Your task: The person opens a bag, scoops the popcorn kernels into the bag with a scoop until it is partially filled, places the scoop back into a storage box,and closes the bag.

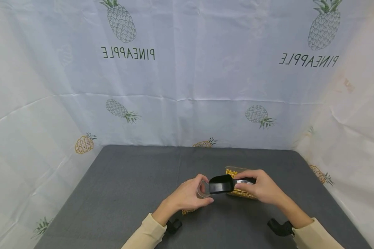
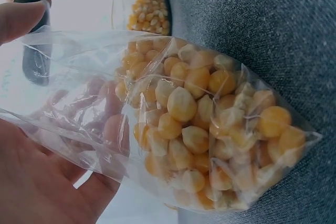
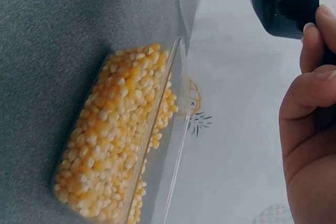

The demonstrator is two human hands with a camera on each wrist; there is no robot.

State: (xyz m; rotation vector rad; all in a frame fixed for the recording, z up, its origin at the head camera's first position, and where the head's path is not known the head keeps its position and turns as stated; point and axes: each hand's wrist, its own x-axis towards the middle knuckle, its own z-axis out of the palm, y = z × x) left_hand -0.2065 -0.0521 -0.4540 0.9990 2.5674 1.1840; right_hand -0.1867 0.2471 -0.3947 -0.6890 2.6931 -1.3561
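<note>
My left hand point(image 1: 187, 193) holds a clear plastic bag point(image 2: 178, 119) near its top, with thumb and fingers spread round the mouth. Corn kernels point(image 2: 184, 106) fill the bag's lower part, which hangs close over the dark table. In my right hand point(image 1: 263, 186), a black scoop point(image 1: 221, 184) is pinched by its handle, its bowl right at the bag's mouth. No kernels show in the bowl from the head view. Behind and below the right hand stands a clear rectangular container point(image 3: 158, 109) heaped with corn kernels point(image 3: 110, 129).
A dark grey cloth covers the table point(image 1: 127, 186). White curtains point(image 1: 187, 69) printed with pineapples hang behind it and along both sides. Black straps with camera mounts point(image 1: 280, 227) sit at both wrists, below cream sleeves.
</note>
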